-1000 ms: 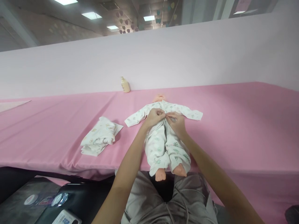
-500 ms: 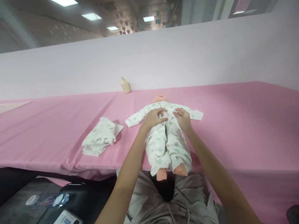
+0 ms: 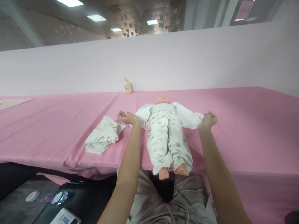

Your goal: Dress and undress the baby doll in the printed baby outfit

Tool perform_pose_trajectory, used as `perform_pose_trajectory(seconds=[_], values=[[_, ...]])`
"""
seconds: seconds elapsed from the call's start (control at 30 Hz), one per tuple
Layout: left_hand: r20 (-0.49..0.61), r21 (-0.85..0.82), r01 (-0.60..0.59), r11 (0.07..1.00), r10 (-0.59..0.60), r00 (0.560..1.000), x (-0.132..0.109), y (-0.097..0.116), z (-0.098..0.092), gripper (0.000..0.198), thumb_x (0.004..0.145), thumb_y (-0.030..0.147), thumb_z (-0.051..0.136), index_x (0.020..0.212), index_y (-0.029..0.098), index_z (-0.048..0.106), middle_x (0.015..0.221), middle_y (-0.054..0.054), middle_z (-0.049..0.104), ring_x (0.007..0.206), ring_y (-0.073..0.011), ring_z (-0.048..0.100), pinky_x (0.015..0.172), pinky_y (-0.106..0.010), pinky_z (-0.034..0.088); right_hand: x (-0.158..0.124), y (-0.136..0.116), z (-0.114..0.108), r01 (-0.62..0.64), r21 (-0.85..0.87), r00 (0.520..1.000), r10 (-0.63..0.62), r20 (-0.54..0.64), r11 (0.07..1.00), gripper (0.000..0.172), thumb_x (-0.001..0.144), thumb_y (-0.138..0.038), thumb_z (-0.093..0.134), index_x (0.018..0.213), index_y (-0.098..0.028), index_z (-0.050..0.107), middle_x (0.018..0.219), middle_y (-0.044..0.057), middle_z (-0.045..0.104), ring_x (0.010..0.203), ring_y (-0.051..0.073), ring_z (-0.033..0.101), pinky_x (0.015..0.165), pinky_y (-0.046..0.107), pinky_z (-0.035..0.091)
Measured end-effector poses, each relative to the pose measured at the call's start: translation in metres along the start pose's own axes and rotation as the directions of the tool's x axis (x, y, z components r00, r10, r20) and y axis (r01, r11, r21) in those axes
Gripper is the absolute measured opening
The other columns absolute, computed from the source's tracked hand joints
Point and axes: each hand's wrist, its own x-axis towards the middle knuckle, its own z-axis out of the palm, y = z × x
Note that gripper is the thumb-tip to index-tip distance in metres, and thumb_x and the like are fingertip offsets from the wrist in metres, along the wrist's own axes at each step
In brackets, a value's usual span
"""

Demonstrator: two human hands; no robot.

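A baby doll (image 3: 163, 99) lies on its back with its feet toward me, dressed in white printed baby pants (image 3: 161, 137). Its white baby shirt (image 3: 189, 117) is spread apart at the front, the plain inner side of the flaps lying over the arms. My left hand (image 3: 128, 118) is beside the flap on the left, fingers apart and turned outward; the cloth meets my wrist. On the other side, my right hand (image 3: 208, 119) has its fingers curled at the outer edge of the right flap.
A folded printed baby garment (image 3: 104, 135) lies left of the doll on the pink tablecloth (image 3: 245, 130). A pump bottle (image 3: 127, 86) stands against the white wall (image 3: 93, 68). Below left, plastic bottles (image 3: 46, 198) and a white device (image 3: 66, 217) are near a black chair (image 3: 93, 196).
Both hands have moved apart from the doll's middle, out to either side. The shirt front has opened, and its flaps now cover the sleeves.
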Motion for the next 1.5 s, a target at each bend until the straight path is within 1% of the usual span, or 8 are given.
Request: perform_pose_trajectory(seconds=[0.13,0.33,0.5,0.8,0.93,1.2,1.4,1.5], values=[[0.34,-0.108,-0.339,0.935,0.355,0.871,-0.03,0.007,0.006,0.031,0.08,0.011,0.039,0.108,0.018,0.049,0.114,-0.009,0.057,0.107,-0.0142,0.056,0.097,-0.027,0.043,-0.042,-0.006,0.016,0.38,-0.087,0.901,-0.348,0.258,0.921,0.034,0.078,-0.028,0.053,0.112,-0.02,0.055,0.125,0.008,0.056,0.122,0.019,0.05,0.112,0.042,0.033],[0.969,-0.031,-0.678,0.735,0.19,0.161,-0.078,0.001,0.008,0.05,0.086,0.045,0.055,0.129,0.021,0.051,0.149,-0.012,0.039,0.142,-0.0288,0.029,0.117,-0.051,0.018,-0.076,0.015,0.031,0.728,-0.124,0.396,-0.266,0.879,0.674,0.057,0.077,-0.041,0.061,0.127,-0.017,0.052,0.138,0.015,0.05,0.132,0.028,0.043,0.111,0.049,0.034],[0.996,-0.067,-0.8,0.596,0.082,-0.022,-0.078,0.005,-0.024,0.071,0.088,0.058,0.045,0.147,0.02,0.03,0.158,-0.011,0.019,0.147,-0.0283,0.014,0.118,-0.052,0.012,-0.079,0.012,0.024,0.901,-0.15,0.289,-0.305,0.907,0.407,0.059,0.078,-0.04,0.061,0.128,-0.012,0.051,0.126,0.018,0.056,0.116,0.032,0.053,0.097,0.048,0.044],[0.975,-0.113,-0.724,0.681,-0.065,-0.213,-0.069,0.022,-0.108,0.081,0.084,0.065,0.049,0.15,0.03,0.02,0.161,-0.003,0.009,0.148,-0.0252,0.008,0.121,-0.044,0.016,-0.105,-0.011,-0.026,0.925,-0.128,0.221,-0.229,0.948,0.359,0.027,0.087,-0.037,0.056,0.102,-0.017,0.063,0.096,0.01,0.063,0.092,0.025,0.058,0.081,0.039,0.048],[0.994,-0.08,-0.716,0.693,0.0,-0.111,-0.078,0.021,-0.122,0.078,0.08,0.063,0.056,0.145,0.028,0.032,0.152,-0.007,0.03,0.14,-0.0284,0.029,0.114,-0.043,0.032,-0.11,-0.02,-0.053,0.839,-0.115,0.203,-0.11,0.973,0.532,0.062,0.082,-0.055,0.059,0.133,-0.022,0.047,0.129,0.01,0.053,0.114,0.026,0.054,0.09,0.04,0.049],[0.995,0.034,-0.62,0.784,0.031,0.093,-0.095,0.013,-0.14,0.042,0.09,0.046,0.052,0.123,0.02,0.053,0.114,-0.008,0.055,0.105,-0.0219,0.054,0.094,-0.039,0.046,-0.134,-0.021,-0.083,0.684,-0.377,0.456,0.038,0.889,0.625,0.044,0.088,-0.056,0.047,0.113,-0.022,0.058,0.113,0.009,0.06,0.108,0.027,0.055,0.095,0.046,0.046],[0.96,0.003,-0.528,0.849,-0.15,-0.236,-0.083,0.035,-0.17,0.115,0.063,0.056,0.077,0.152,0.027,0.011,0.155,-0.012,0.02,0.141,-0.0345,0.024,0.115,-0.05,0.028,-0.135,-0.042,-0.115,0.549,-0.353,0.163,0.317,0.934,0.757,0.115,0.063,-0.059,0.074,0.152,-0.025,0.009,0.157,0.011,0.013,0.143,0.032,0.02,0.113,0.048,0.032],[0.95,0.032,-0.565,0.824,-0.201,-0.24,-0.086,0.035,-0.177,0.135,0.052,0.057,0.083,0.153,0.027,-0.002,0.16,-0.012,-0.001,0.146,-0.039,0.002,0.118,-0.056,0.016,-0.142,-0.045,-0.122,0.543,-0.395,0.155,0.374,0.915,0.741,0.142,0.046,-0.056,0.084,0.153,-0.022,-0.004,0.159,0.012,-0.002,0.146,0.035,0.006,0.117,0.051,0.022]])
